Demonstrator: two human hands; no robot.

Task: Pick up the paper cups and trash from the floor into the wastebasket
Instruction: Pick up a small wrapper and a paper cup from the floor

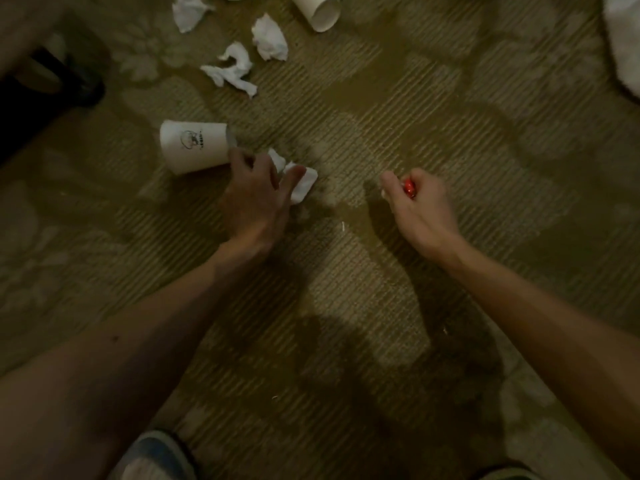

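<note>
A shoe point(152, 455) sits at the bottom edge. The right hand point(419, 206) is curled round a red scrap point(409, 188). The left hand point(252, 199) covers a crumpled tissue point(304, 183) beside a tipped paper cup point(194, 147) (pinched or not, blur hides it). It would do best to bunch the tissue fully before lifting.

Bare olive patterned carpet point(346, 109) lies open across the middle and right, while at upper left a tipped white paper cup with a printed logo point(194, 147), crumpled white tissues point(235, 69) and a second white paper cup point(320, 10) clutter the way.
</note>
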